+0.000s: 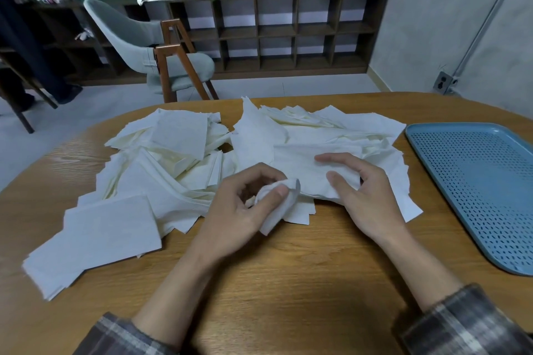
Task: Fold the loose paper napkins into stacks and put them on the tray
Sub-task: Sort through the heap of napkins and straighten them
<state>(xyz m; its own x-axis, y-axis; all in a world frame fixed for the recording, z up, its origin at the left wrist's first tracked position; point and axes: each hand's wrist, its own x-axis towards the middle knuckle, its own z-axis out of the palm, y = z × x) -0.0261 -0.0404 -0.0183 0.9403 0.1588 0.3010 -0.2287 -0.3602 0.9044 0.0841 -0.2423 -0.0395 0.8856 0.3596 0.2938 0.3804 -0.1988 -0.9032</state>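
Here both hands pinch one napkin [300, 173] above the table [288, 282], left hand [245, 207] at its crumpled end, right hand [360, 190] alongside, the blue tray [476, 181] lying bare at right.

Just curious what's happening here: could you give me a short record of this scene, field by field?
left hand: pinches the crumpled end of a napkin
right hand: grips the same napkin's other end
loose napkins: heaped on the wooden table, behind and left of the hands
tray: blue, at the right, no napkins on its visible part
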